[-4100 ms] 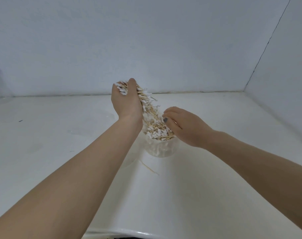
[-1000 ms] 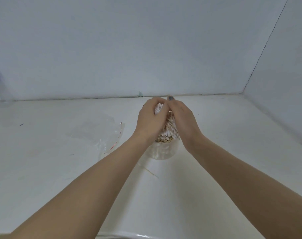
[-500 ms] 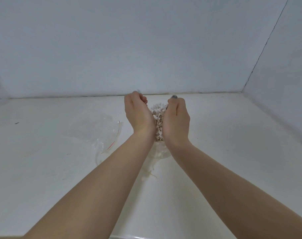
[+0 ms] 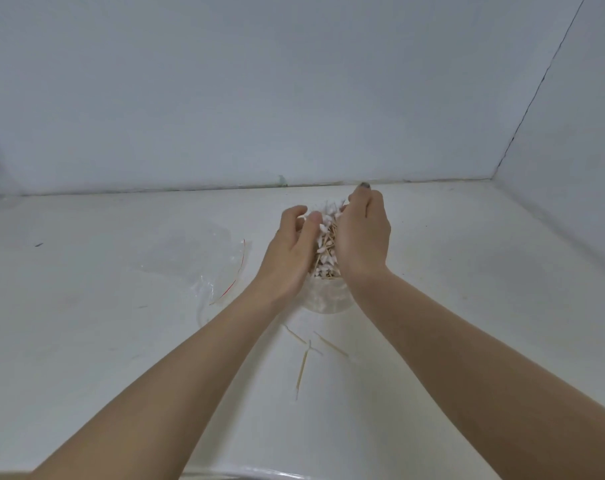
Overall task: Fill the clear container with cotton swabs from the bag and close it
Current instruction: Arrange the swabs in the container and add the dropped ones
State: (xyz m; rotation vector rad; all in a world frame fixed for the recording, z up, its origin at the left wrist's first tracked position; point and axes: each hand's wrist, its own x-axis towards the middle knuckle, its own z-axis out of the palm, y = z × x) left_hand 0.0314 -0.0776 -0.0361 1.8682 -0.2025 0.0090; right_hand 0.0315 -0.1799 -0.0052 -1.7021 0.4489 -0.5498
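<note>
Left hand (image 4: 290,251) loosened since before, right hand (image 4: 361,237) curled, both cupping cotton swabs (image 4: 325,244) over clear container (image 4: 325,299)

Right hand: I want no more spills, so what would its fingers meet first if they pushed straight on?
Probably the cotton swabs bunched between it and the left hand; the right hand curls its fingers leftward over them. Depth is uncertain.

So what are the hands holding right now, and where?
Both the left hand and right hand cup the bundle of cotton swabs by its sides, above the clear container.
</note>
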